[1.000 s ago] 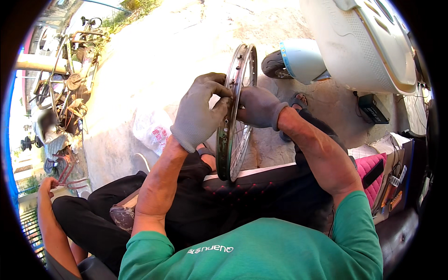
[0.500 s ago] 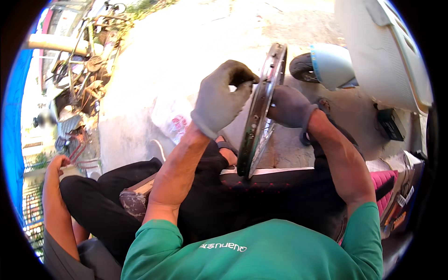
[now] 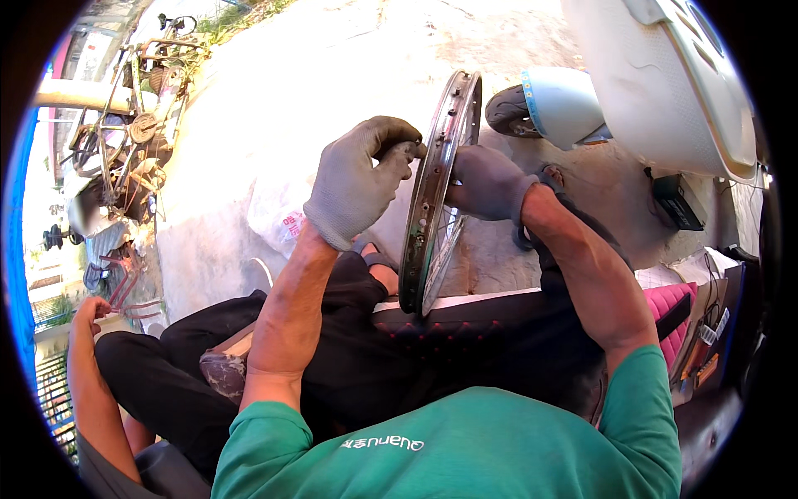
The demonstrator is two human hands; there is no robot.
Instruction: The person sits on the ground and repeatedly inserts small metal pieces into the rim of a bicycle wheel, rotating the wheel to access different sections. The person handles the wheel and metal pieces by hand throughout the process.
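A bicycle wheel rim with spokes (image 3: 428, 208) stands almost upright and side-on at my lap. My right hand (image 3: 486, 185), in a grey glove, is closed on the wheel from its right, fingers partly hidden behind the rim. My left hand (image 3: 357, 179), also gloved, is just left of the rim, thumb and fingers curled into a pinch near its upper part; what they hold, if anything, is too small to make out. The wheel's lower end is over a black padded cover with red stitching (image 3: 440, 337).
Another person's arm (image 3: 91, 382) is at my left. A pale scooter (image 3: 648, 75) with a front wheel stands ahead right, a dark box (image 3: 677, 204) below it. Old bicycle parts (image 3: 137, 133) are piled at far left. A white plastic bag (image 3: 270, 224) lies ahead; tools (image 3: 706, 358) sit right.
My left hand's fingers were over the rim a second ago; they have drawn back a little to its left, still curled. The view has shifted slightly, and my right hand remains on the wheel.
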